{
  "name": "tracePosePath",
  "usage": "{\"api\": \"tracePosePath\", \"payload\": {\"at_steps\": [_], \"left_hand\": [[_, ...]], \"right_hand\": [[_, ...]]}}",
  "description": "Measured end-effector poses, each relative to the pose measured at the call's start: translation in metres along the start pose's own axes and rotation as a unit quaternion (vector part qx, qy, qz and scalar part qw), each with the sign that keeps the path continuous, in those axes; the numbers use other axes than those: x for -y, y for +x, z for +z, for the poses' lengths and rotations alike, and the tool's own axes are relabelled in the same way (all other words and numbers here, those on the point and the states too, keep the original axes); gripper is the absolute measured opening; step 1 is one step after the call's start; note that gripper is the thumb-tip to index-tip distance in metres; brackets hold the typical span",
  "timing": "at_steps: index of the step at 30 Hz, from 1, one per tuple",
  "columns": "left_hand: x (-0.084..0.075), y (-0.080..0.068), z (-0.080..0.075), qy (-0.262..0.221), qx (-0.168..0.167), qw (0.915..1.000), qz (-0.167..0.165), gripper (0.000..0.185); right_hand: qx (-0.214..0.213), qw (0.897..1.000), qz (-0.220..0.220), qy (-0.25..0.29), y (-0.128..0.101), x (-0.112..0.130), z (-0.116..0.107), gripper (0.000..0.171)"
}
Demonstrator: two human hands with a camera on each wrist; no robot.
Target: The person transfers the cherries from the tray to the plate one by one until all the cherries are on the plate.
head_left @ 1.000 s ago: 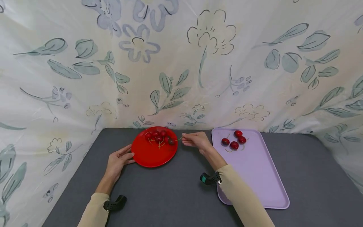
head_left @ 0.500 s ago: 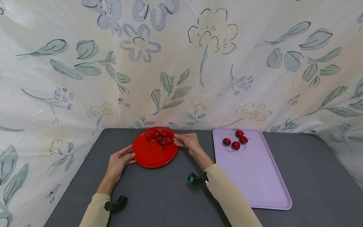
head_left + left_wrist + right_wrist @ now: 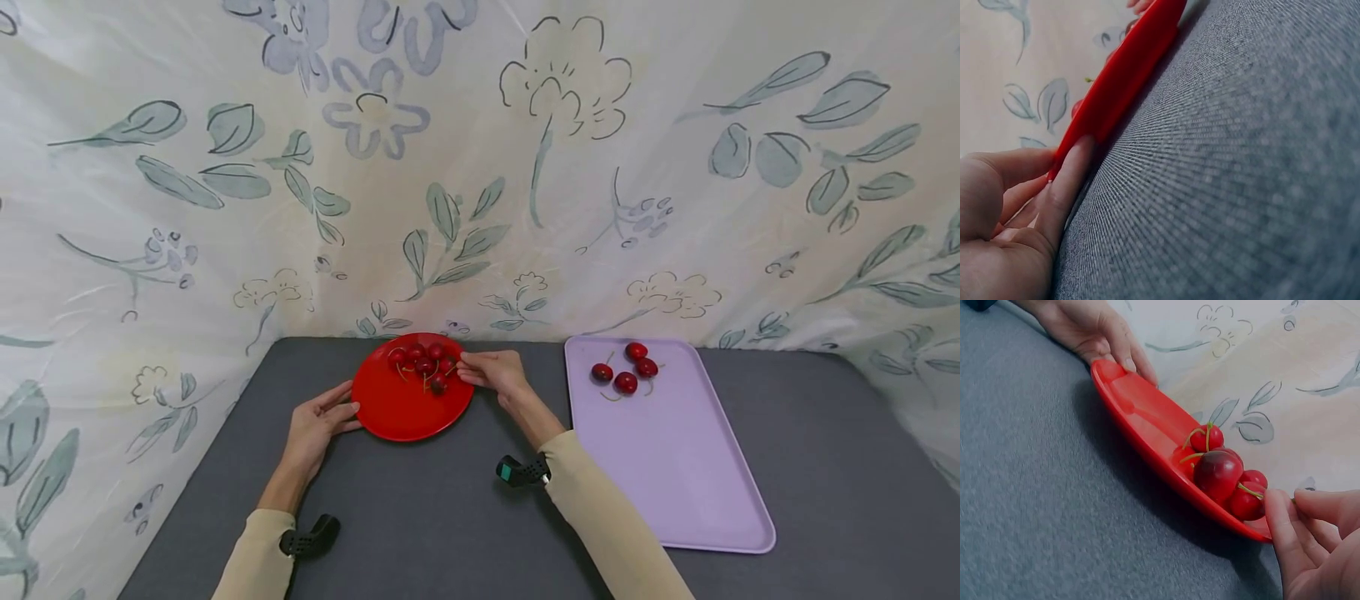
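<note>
While the left hand [image 3: 313,423] grips the red plate [image 3: 405,412] by its left rim, thumb on one side and fingers on the other, the right hand [image 3: 495,372] is at the plate's right rim, its thumb and fingertips together, pinching a thin green stem [image 3: 1294,500]. A cluster of cherries [image 3: 425,366] sits on the plate's far right part, beside those fingertips. Right of the plate, on the same grey table [image 3: 420,525], a purple tray [image 3: 667,475] bears four more cherries [image 3: 626,383].
</note>
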State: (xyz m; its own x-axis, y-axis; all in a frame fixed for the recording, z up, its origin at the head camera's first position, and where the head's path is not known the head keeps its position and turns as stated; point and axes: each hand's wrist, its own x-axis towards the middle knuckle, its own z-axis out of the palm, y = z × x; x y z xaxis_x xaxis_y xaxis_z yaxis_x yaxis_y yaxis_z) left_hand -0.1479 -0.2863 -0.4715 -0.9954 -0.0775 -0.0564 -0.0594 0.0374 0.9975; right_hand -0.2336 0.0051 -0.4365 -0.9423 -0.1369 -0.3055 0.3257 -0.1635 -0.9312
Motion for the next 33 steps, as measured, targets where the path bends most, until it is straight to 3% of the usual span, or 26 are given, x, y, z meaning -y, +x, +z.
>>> {"api": "tracePosePath", "payload": {"at_steps": [17,26,33], "left_hand": [[-0.002,0.001,0.003,0.004,-0.002,1.0000,-0.002,0.055],[-0.003,-0.001,0.000,0.002,-0.011,0.9999,-0.005,0.056],[-0.003,-0.003,0.000,0.009,-0.003,1.0000,-0.001,0.057]], "right_hand": [[0.016,0.999,0.014,-0.033,-0.002,0.006,-0.005,0.026],[0.035,0.998,-0.035,-0.043,-0.010,0.015,-0.022,0.026],[0.027,0.991,-0.090,-0.095,-0.026,0.035,-0.051,0.028]]}}
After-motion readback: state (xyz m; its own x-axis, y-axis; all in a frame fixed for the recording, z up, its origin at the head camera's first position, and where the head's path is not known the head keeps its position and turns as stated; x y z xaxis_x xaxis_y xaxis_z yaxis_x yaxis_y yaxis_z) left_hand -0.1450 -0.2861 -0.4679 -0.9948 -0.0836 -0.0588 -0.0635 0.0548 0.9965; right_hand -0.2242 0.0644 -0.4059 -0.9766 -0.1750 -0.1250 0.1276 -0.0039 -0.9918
